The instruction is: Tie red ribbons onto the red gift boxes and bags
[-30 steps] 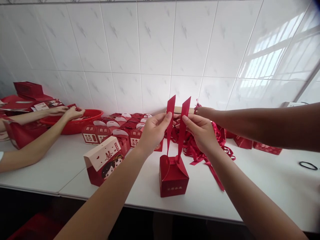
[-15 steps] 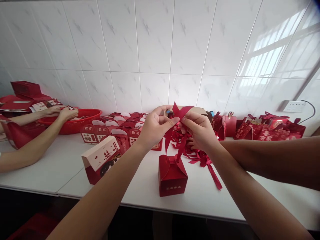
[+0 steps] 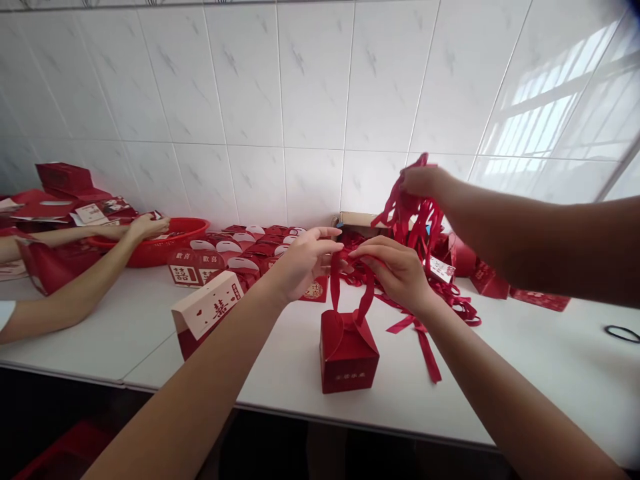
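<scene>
A small red box [image 3: 349, 360] stands upright near the table's front edge, a red ribbon [image 3: 367, 293] rising from its top in two strands. My right hand [image 3: 395, 268] pinches the ribbon above the box between thumb and fingers. My left hand [image 3: 307, 260] is beside the ribbon's left strand, its index finger and thumb stretched out and apart, the lower fingertips close to the ribbon. Whether those fingertips touch it is partly hidden. Behind my right hand lies a tangle of loose red ribbons [image 3: 453, 300].
From the right, another person's hand [image 3: 425, 181] holds up a bunch of ribbons [image 3: 413, 213]. At left, a co-worker's hands [image 3: 145, 228] are over a red basin [image 3: 187, 233]. Rows of red boxes [image 3: 245, 263] and a cream-and-red box [image 3: 207, 303] stand left of my arm. A black loop [image 3: 623, 333] lies at right.
My left thumb and index finger have parted from their pinch on the ribbon, and the ribbon's crossed ends have dropped. The other person's hand has lifted a bunch of ribbons at right.
</scene>
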`<state>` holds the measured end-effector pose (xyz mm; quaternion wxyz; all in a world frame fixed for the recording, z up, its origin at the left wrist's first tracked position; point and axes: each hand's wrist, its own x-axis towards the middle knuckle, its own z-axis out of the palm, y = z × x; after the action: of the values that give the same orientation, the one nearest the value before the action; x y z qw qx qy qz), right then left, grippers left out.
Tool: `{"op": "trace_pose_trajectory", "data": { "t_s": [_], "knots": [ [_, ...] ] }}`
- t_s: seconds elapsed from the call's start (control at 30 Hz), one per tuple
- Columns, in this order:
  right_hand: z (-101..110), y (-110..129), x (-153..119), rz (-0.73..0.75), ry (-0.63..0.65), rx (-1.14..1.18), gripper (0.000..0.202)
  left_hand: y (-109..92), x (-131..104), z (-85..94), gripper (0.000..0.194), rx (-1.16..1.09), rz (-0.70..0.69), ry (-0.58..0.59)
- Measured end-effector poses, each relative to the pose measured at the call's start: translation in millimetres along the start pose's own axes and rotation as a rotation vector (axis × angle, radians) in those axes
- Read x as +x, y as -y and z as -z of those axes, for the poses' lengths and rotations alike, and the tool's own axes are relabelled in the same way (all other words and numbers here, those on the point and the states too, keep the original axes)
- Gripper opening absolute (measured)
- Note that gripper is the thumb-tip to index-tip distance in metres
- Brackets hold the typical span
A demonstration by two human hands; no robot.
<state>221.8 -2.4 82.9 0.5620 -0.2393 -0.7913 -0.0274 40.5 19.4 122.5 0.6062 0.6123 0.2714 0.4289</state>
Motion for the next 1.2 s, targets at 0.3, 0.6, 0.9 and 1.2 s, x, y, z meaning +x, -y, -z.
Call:
{"op": "trace_pose_trajectory", "data": {
  "t_s": [0.3,0.6,0.9,1.2],
  "knots": [
    [-0.3,-7.3,-6.5,0.223,-0.012,-0.319,0.027,5.0,-1.0,-1.4,0.015,0.051,-0.104,-0.071],
    [11.6,3.3,-48.2,-0.410,-0.282,-0.254,0.035,24.9,-14.4,23.4,0.020,1.175,-0.838,-0.447],
    [72.0,-16.3,-156.3,-0.864,-0.056,-0.600,0.037,69.1,-62.6,95.2,0.021,1.441,-0.483,-0.328],
    [53.6,-19.0,-152.6,-0.874,0.025,-0.533,0.042,111.2,-63.8,88.1,0.018,1.393,-0.411,-0.185]
  ]
}}
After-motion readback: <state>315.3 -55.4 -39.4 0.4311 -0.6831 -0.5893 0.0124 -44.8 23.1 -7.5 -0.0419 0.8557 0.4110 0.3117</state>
